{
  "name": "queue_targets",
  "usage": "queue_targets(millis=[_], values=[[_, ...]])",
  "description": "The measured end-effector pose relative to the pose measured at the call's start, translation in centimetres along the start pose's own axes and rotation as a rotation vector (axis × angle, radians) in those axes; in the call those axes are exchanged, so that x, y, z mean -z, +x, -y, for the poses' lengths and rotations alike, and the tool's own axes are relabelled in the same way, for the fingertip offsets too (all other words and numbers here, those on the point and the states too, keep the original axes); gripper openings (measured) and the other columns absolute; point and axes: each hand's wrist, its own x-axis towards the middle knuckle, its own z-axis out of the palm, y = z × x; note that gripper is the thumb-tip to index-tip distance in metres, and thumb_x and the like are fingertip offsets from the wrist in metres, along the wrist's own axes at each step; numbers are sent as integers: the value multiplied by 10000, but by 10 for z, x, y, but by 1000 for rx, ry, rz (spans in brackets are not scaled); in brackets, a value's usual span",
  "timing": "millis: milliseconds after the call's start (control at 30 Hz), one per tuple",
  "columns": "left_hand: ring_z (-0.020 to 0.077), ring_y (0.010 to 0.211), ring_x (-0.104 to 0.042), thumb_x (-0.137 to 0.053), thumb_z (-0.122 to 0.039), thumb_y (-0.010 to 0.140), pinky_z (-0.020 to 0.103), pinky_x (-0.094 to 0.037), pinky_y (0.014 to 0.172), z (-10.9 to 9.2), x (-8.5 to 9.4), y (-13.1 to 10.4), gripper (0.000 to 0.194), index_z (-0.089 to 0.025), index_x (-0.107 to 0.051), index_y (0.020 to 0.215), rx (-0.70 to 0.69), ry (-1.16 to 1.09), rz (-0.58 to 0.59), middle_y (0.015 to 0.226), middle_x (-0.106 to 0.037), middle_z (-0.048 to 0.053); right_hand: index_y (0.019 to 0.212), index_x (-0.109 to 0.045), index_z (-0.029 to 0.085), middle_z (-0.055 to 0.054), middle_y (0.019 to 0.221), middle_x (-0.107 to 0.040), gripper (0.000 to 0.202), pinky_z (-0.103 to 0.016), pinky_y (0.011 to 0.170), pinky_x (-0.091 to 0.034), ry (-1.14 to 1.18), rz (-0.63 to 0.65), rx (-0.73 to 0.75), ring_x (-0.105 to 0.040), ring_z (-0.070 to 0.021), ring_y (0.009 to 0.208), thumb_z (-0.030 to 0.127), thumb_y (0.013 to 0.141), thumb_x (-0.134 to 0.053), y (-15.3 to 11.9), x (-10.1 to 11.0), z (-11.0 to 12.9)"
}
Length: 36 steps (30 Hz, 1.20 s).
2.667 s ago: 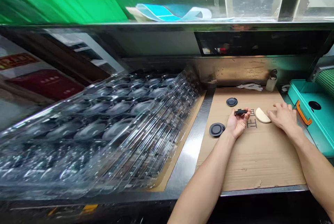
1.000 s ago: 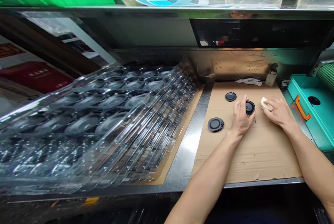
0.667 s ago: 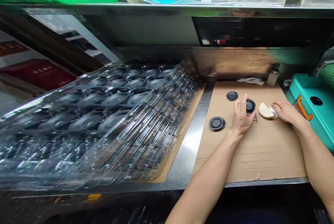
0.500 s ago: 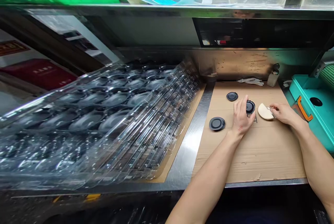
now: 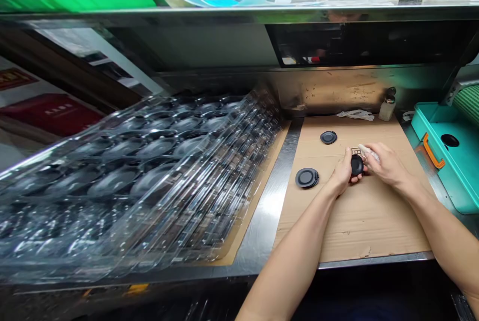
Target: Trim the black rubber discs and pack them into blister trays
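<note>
Head view. Item: left hand [image 5: 341, 175], fingers closed around black disc [image 5: 357, 165]; steady your grip at the rim, face uncovered. Item: right hand [image 5: 387, 163], fingers pinching pale piece [image 5: 368, 152], mostly hidden; a light, even touch should suit, fingertips off the face. Contact between piece and disc: cannot tell.

Disc, particulars: round, dark, smooth-looking; tilted face toward you; located between your hands, over the cardboard sheet [image 5: 355, 226]. Similar: far disc [image 5: 328, 137] and near disc [image 5: 307, 177], both lying on the cardboard, apart.
</note>
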Motion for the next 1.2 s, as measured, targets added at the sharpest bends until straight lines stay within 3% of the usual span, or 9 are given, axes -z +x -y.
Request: queue_targets(millis=[133,267,433,567,633,733,833,1033,1200], values=[[89,333,-425,-303,-853,917,201,-275,364,7,-6,-2,783,-161,-599,701,-30,175,-55,465,-552,42,1132,-701,187,-86,974,-684,305,-310,836,-478,74,72,55,-627,-210,878,297,981,-460,-2,-10,13],[88,316,-392,-296,-842,924,207,-253,350,4,-6,-1,775,-165,-613,721,1,162,-68,451,-536,29,921,-722,202,-44,844,-666,254,-275,727,-463,191,113,0,-607,-175,756,302,951,-490,-1,-1,15],[88,372,-468,-289,-810,946,192,-245,357,2,-5,0,774,-144,-668,841,-24,147,-14,582,-642,62,1015,-738,206,-75,970,-714,278,-295,797,-473,116,-106,-110,-635,-207,885,318,958,-490,0,4,16],[90,336,-439,-302,-823,936,192,-228,338,7,-4,2,774,-145,-641,784,35,179,-64,512,-593,54,990,-758,201,-63,888,-691,282,-296,786,-475,125,57,-10,-616,-200,821,280,927,-495,0,-3,15],[89,346,-442,-298,-795,957,187,-219,330,5,-3,5,757,-137,-634,793,77,99,-81,536,-597,63,913,-752,198,-40,843,-690,274,-273,727,-470,232,98,-44,-615,-183,769,293,925,-495,1,-2,12],[96,422,-484,-212,-689,1022,169,-255,325,-8,2,6,726,-109,-633,908,223,-206,-46,663,-631,99,866,-734,186,-21,797,-692,306,-252,647,-428,293,-47,-189,-610,-173,733,357,939,-491,4,6,-3],[102,485,-493,-156,-580,1057,153,-323,330,-23,9,4,658,-91,-595,1043,390,-529,-14,756,-624,118,781,-699,183,-41,755,-678,329,-276,620,-354,48,-208,-310,-574,-182,718,401,938,-510,7,13,-31],[125,549,-480,-188,-524,1061,165,-385,344,-34,16,0,553,-113,-524,1218,441,-729,-40,861,-612,131,787,-705,199,-106,814,-714,341,-324,620,-283,-271,-126,-458,-588,-229,741,417,940,-493,4,9,-83],[123,559,-520,-195,-491,1074,175,-435,374,-30,8,1,570,-75,-572,1169,388,-693,-102,866,-630,149,850,-719,196,-116,866,-730,365,-327,626,-270,-321,-92,-504,-600,-238,765,438,957,-467,2,5,-89]])
